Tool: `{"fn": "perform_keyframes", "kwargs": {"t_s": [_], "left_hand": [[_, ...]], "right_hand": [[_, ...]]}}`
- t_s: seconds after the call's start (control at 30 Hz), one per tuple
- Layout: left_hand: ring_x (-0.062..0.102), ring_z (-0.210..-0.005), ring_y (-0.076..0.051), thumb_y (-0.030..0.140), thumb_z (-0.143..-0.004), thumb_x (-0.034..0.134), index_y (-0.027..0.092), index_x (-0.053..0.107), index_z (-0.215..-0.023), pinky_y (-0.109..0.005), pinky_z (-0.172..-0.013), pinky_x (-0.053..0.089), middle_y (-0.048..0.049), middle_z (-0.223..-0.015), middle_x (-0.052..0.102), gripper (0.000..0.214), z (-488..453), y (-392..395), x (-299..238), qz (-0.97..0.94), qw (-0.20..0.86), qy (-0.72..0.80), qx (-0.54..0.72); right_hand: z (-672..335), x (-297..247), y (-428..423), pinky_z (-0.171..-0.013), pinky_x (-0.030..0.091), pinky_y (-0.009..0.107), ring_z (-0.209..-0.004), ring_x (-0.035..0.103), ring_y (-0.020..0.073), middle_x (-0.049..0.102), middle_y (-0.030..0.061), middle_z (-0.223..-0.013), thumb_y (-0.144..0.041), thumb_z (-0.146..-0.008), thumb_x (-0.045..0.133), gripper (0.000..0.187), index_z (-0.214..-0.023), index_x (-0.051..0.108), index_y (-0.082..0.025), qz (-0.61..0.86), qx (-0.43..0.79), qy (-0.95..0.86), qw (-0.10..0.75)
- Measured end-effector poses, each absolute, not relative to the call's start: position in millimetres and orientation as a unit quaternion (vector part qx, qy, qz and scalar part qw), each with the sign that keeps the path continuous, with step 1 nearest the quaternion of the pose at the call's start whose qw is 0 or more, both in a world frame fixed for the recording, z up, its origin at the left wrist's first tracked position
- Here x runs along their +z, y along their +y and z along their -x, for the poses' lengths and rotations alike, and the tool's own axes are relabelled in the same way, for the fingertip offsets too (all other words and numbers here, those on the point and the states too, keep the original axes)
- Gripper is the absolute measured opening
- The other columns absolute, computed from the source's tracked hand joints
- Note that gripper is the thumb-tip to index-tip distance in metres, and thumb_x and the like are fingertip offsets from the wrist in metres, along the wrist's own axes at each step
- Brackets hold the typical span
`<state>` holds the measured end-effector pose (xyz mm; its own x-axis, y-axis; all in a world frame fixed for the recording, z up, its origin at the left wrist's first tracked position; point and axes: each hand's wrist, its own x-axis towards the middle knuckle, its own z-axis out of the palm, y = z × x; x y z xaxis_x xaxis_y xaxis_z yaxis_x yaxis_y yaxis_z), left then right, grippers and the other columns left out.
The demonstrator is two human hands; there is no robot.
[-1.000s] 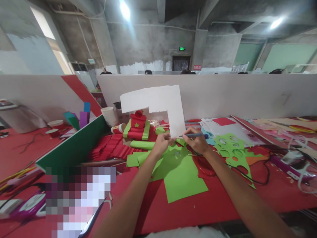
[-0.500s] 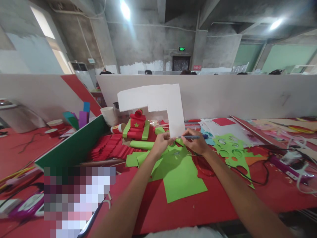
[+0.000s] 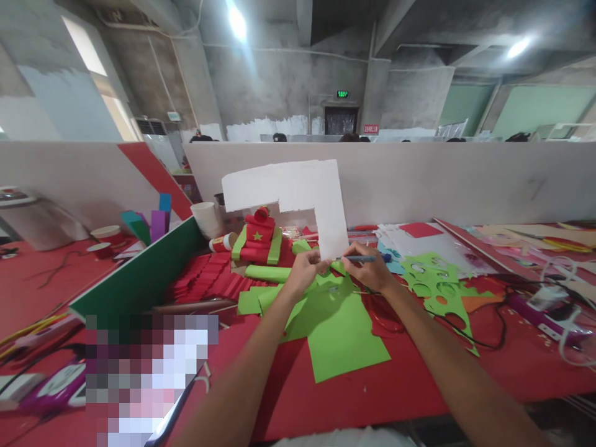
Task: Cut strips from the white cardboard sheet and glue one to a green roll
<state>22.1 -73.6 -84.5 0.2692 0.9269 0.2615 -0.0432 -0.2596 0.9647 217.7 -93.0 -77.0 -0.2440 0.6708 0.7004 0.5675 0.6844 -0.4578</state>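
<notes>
My left hand (image 3: 305, 272) is closed on the lower end of a white L-shaped piece of foam board or card (image 3: 298, 180), which stands up in front of me with its long arm reaching left. In my right hand (image 3: 369, 273) a slim blue-grey pen (image 3: 361, 258) is pinched, its tip pointing left at the bottom edge of the white piece. Both hands are close together, fingertips near each other. Beneath them lie bright green paper sheets (image 3: 347, 341). A short roll of green paper (image 3: 267, 273) is just left of my left hand.
Left stand a red-and-green paper figure with a star (image 3: 257, 236), folded red paper (image 3: 205, 279), a white cup (image 3: 207, 217) and a green board (image 3: 139, 267). Right lie green paper with cut-out holes (image 3: 431, 282), a black cable (image 3: 493, 341) and a purple device (image 3: 540, 316). A white partition (image 3: 442, 180) rises behind.
The whole view has shifted down very slightly. Both hands, the white piece and the pen keep almost the same positions relative to each other.
</notes>
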Motion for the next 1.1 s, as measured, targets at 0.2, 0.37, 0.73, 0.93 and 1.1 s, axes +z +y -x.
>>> {"fn": "perform_keyframes", "kwargs": {"t_s": [0.2, 0.37, 0.73, 0.93, 1.1], "left_hand": [[0.050, -0.056, -0.013, 0.046, -0.064, 0.079, 0.012, 0.067, -0.074, -0.027, -0.056, 0.036, -0.0020, -0.059, 0.060, 0.037, -21.9, -75.5, -83.3, -0.620, 0.497, 0.359, 0.491], [0.051, -0.056, -0.013, 0.046, -0.063, 0.081, 0.012, 0.069, -0.076, -0.027, -0.057, 0.037, -0.0026, -0.060, 0.062, 0.038, -22.2, -78.0, -81.1, -0.624, 0.492, 0.363, 0.487], [0.051, -0.058, -0.013, 0.045, -0.062, 0.081, 0.011, 0.069, -0.078, -0.027, -0.059, 0.037, -0.0034, -0.063, 0.062, 0.040, -22.1, -73.9, -85.2, -0.626, 0.491, 0.361, 0.487], [0.052, -0.057, -0.013, 0.047, -0.068, 0.077, 0.011, 0.067, -0.076, -0.026, -0.057, 0.036, -0.0042, -0.064, 0.063, 0.038, -21.6, -72.6, -86.6, -0.631, 0.485, 0.366, 0.481], [0.052, -0.057, -0.013, 0.047, -0.069, 0.076, 0.012, 0.067, -0.076, -0.027, -0.057, 0.037, -0.0042, -0.065, 0.063, 0.037, -21.0, -71.4, -87.9, -0.636, 0.483, 0.366, 0.478]], "right_hand": [[-217.3, -75.3, -94.2, -0.057, 0.041, 0.025, -0.058, 0.055, 0.0139, 0.062, -0.0019, -0.067, -0.024, -0.081, 0.063, 0.008, -0.076, 0.057, -0.022, 0.390, 0.068, -0.793, 0.462], [-217.3, -75.8, -94.3, -0.059, 0.042, 0.026, -0.061, 0.058, 0.0148, 0.065, -0.0010, -0.070, -0.023, -0.082, 0.063, 0.007, -0.078, 0.058, -0.023, 0.391, 0.068, -0.795, 0.458], [-217.3, -75.6, -94.9, -0.061, 0.044, 0.026, -0.063, 0.059, 0.0147, 0.065, -0.0008, -0.072, -0.024, -0.084, 0.061, 0.007, -0.078, 0.057, -0.022, 0.383, 0.085, -0.801, 0.453], [-216.4, -76.6, -93.9, -0.057, 0.041, 0.026, -0.057, 0.054, 0.0137, 0.063, -0.0023, -0.067, -0.026, -0.084, 0.062, 0.008, -0.079, 0.057, -0.023, 0.389, 0.067, -0.785, 0.478], [-216.4, -76.4, -93.9, -0.058, 0.042, 0.026, -0.058, 0.054, 0.0138, 0.063, -0.0019, -0.069, -0.027, -0.084, 0.062, 0.008, -0.079, 0.058, -0.023, 0.393, 0.068, -0.785, 0.473]]}}
